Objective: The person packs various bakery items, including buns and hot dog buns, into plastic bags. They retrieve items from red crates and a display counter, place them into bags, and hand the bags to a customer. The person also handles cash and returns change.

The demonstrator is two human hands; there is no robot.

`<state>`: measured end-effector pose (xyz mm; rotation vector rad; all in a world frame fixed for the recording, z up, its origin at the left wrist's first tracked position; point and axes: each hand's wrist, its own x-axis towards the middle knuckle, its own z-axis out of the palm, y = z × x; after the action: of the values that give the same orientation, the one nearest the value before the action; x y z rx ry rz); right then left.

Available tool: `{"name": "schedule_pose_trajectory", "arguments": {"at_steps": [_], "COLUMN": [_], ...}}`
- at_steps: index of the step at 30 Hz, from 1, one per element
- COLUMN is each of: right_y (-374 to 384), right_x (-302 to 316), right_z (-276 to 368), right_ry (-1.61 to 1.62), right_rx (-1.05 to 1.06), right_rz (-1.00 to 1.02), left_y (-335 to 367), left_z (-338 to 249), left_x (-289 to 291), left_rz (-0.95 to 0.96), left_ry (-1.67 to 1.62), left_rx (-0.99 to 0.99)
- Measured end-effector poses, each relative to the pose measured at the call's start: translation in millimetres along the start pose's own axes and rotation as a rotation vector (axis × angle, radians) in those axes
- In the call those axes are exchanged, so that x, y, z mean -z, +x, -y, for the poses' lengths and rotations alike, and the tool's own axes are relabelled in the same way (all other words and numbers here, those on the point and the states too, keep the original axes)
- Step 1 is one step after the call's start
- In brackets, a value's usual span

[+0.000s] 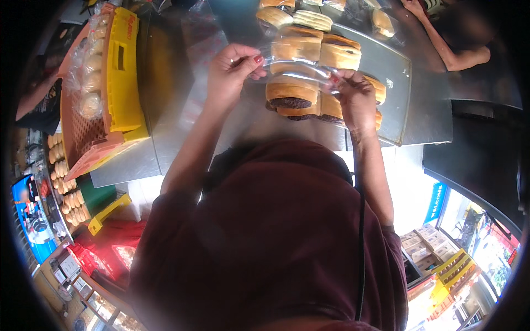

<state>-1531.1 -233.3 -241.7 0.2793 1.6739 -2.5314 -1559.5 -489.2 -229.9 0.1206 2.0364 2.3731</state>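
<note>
Between my two hands a clear plastic bag (302, 67) is stretched, above several filled bread rolls. My left hand (234, 69) pinches the bag's left end between thumb and fingers. At its right end my right hand (356, 91) grips the plastic in the same way. Beneath the bag, golden bread rolls (339, 51) with a dark filling lie close together on a metal tray (391, 110). The nearest roll (291, 94) shows its dark filling at the front. The bag partly covers the rolls behind it.
On the left of the steel table (165, 110) stands a yellow and orange crate (124, 71) holding bagged round buns (93, 77). Wrapped bread (382, 22) lies at the far side. Another person's arm (447, 49) reaches in at the far right; one more person's arm (38, 99) shows at the left.
</note>
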Motion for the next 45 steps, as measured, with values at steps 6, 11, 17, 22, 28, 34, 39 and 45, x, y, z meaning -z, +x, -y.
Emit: {"name": "schedule_pose_trajectory", "arguments": {"at_steps": [6,11,17,22,28,34,39,45], "right_y": [-17.3,-20.9,-37.6,-57.0,-60.0,-59.2,-45.7,-48.6], "right_x": [-47.8,-42.5,-39.5,-28.8,-25.7,-35.9,-47.3,-58.8], "right_z": [34.6,18.1,10.9,2.5,-5.1,-26.6,-40.6,-39.6], "right_ry": [-0.209,-0.357,-0.071,0.369,0.368,0.126,0.12,0.148], "right_rx": [0.034,0.027,0.069,-0.169,-0.223,-0.469,-0.499,-0.355], "right_rz": [0.266,0.237,0.13,0.51,0.245,0.11,-0.117,-0.237], "left_y": [-1.7,-5.2,-32.2,-34.9,-28.6,13.8,26.1,31.5], "left_z": [-19.8,-32.4,-18.8,-6.2,-11.7,5.1,45.0,47.0], "left_x": [-16.5,-30.3,-28.9,-14.5,-1.1,-24.9,-60.9,-67.2], "left_rz": [0.384,0.455,0.739,0.5,0.753,0.649,0.427,0.471], "left_ry": [0.541,0.461,0.262,-0.195,-0.301,0.219,1.179,1.294], "left_rx": [-0.056,0.009,0.35,0.246,0.402,0.113,-0.303,-0.124]}}
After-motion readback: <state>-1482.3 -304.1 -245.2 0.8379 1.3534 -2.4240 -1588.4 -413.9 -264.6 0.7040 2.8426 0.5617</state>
